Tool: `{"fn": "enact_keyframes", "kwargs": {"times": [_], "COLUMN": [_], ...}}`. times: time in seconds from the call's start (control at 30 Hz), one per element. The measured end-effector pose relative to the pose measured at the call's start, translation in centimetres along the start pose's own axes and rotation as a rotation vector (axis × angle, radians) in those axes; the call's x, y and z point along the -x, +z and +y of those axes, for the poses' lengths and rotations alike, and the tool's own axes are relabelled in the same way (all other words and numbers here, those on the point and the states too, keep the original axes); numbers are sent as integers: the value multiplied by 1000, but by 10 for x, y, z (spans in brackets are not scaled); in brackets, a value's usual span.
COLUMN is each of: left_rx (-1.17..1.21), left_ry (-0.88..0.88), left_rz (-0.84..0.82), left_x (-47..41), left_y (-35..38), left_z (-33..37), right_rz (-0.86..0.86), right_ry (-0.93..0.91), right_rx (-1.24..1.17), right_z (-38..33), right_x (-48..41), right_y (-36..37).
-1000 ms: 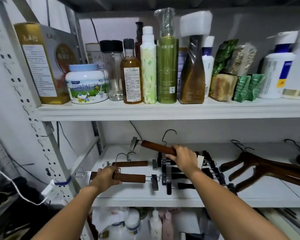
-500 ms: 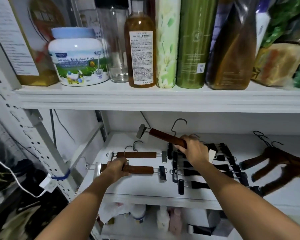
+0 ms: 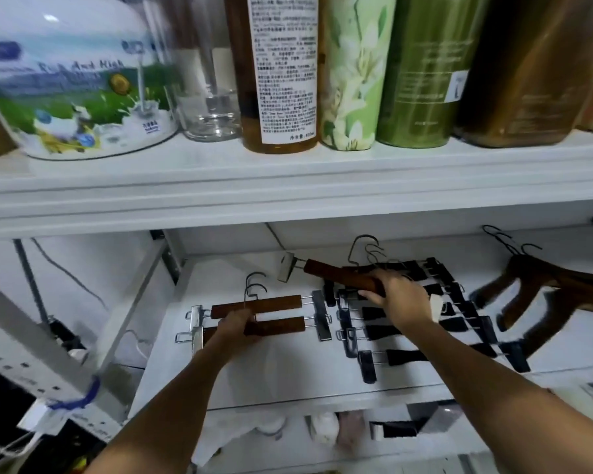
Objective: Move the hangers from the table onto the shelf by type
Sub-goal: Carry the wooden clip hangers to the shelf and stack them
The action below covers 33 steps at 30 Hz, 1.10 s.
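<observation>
Already shelved: in the head view, three kinds of hanger lie in separate groups on the lower shelf (image 3: 288, 388), so the sorting looks well along.
Left group: two brown wooden clip hangers lie parallel and close together, the far wooden clip hanger (image 3: 257, 304) and the near wooden clip hanger (image 3: 278, 326).
Left hand: the left hand (image 3: 235, 328) has its fingers curled round the bar of the near one, which lies low at the shelf board just in front of the far one.
Right hand: the right hand (image 3: 401, 299) grips the bar of a third wooden clip hanger (image 3: 339, 277). It is tilted over the black group with its metal clip end raised to the left, and it is not yet beside its two fellows.
Middle group: the black clip hangers (image 3: 380, 331) overlap in rows. I count at least five; the right hand and arm cover part of them, so the exact number is unclear.
Right group: the dark coat hangers (image 3: 545, 285) are blurred. Going by the hooks there are at least two, well apart from the brown pair.
Step in hand: probably settling the brown clip hangers together, with the third one likely bound for the left pair.
Left to do: the surface is out of view, so I cannot tell whether any hangers remain on it.
Upper shelf: the upper shelf (image 3: 288, 186) holds one white tub (image 3: 72, 80), one clear glass jar (image 3: 213, 107) and one amber bottle (image 3: 278, 70), with three more containers to its right.
</observation>
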<state>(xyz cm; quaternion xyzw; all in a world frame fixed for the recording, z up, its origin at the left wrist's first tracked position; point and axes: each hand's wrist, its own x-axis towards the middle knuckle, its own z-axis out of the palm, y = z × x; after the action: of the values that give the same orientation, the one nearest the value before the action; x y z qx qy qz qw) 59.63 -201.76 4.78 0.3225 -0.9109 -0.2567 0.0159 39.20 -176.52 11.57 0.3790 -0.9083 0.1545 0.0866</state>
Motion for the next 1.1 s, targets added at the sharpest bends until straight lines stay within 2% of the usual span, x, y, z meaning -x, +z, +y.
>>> {"fn": "enact_keyframes", "kwargs": {"times": [0.2, 0.43, 0.73, 0.93, 1.1], "left_rx": [-17, -69, -167, -120, -242], "left_ry": [3, 75, -5, 31, 91], "left_rz": [-31, 175, 357, 255, 101], "left_x": [-14, 13, 47, 55, 43], "left_y": [3, -25, -99, -88, -61], "left_z": [-8, -26, -50, -40, -36], "right_rz": [-39, -110, -263, -421, -468], "right_ry": [15, -31, -201, -244, -249], "right_rx": [6, 16, -118, -161, -163], "right_z": [-7, -36, -97, -122, -120], "right_x": [3, -4, -1, 15, 18], "right_y": [5, 13, 29, 60, 84]}}
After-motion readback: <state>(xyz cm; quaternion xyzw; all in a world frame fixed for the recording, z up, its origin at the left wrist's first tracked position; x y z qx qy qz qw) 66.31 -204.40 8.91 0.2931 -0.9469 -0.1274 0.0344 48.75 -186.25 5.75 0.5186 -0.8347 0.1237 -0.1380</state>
